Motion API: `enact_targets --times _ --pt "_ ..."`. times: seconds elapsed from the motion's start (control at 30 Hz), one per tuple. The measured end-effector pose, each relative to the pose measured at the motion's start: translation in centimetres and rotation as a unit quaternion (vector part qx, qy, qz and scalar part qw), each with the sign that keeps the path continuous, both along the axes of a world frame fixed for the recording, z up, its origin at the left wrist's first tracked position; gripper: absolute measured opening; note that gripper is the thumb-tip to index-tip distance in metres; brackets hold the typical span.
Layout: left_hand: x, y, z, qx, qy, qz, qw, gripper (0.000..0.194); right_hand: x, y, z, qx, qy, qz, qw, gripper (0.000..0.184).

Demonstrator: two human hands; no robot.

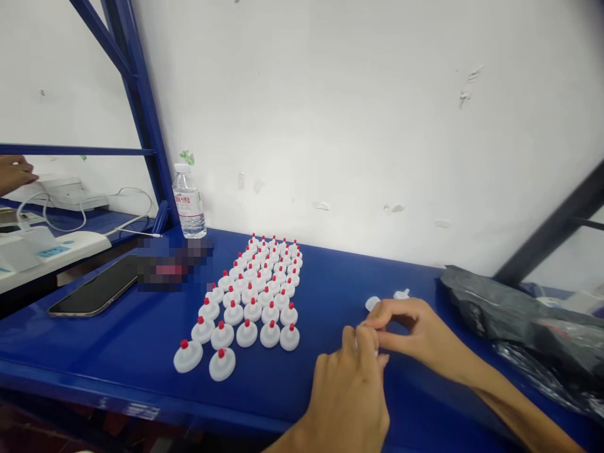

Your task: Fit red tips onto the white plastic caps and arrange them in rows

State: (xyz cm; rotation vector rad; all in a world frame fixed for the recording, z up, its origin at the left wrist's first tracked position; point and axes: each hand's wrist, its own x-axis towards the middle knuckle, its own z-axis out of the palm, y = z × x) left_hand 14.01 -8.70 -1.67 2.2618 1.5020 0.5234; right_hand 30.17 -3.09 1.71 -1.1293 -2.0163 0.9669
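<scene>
My left hand (346, 384) and my right hand (415, 330) meet over the right part of the blue table. Their fingertips pinch together around a small white piece, of which only slivers show between the fingers. Just behind my right hand's fingers lie a loose white disc (372, 303) and a small white piece with a thin stem (402, 294). Left of my hands, rows of round white caps with red tips (247, 333) stand upright, tips up. Two of these caps form the front row, nearest the table's edge.
A water bottle (189, 204) stands at the back left by the blue frame post. A phone (101, 286) lies near a blurred-out item. Further left are a power strip (70, 248), cables and another person's hand (15, 174). Dark plastic bags (528, 321) lie at right. A wall closes the back.
</scene>
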Motion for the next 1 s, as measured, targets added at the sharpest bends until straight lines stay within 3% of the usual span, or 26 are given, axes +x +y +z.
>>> enact_targets --times 0.1,0.2,0.33,0.43,0.57,0.73,1.0 --pt "0.1 -0.6 0.3 0.039 0.024 0.020 0.999 0.032 0.0 0.2 -0.2 -0.002 -0.003 -0.016 1.000 0.020" --pt "-1.6 -1.2 2.4 0.066 0.081 0.076 0.992 0.046 -0.2 0.3 -0.6 -0.009 -0.007 -0.023 1.000 0.024" --pt "-8.3 -0.1 7.1 0.072 0.141 0.186 0.970 0.035 -1.3 0.0 -1.4 0.027 -0.053 -0.034 0.998 0.025" --pt "-14.2 2.4 9.2 0.115 0.172 0.217 0.954 0.031 -2.1 -0.4 -2.1 0.054 -0.088 -0.013 0.995 0.024" --pt "-18.2 5.7 8.6 0.111 0.196 0.147 0.963 0.027 -2.6 -0.6 -2.7 0.095 -0.102 0.005 0.990 0.021" --pt "-18.0 7.4 6.8 0.098 0.207 0.095 0.969 0.022 -2.5 -0.5 -3.3 0.123 -0.113 0.005 0.986 0.021" --pt "-18.3 8.5 5.7 0.091 0.221 0.086 0.967 0.019 -2.4 -0.4 -3.7 0.151 -0.118 0.003 0.982 0.019"
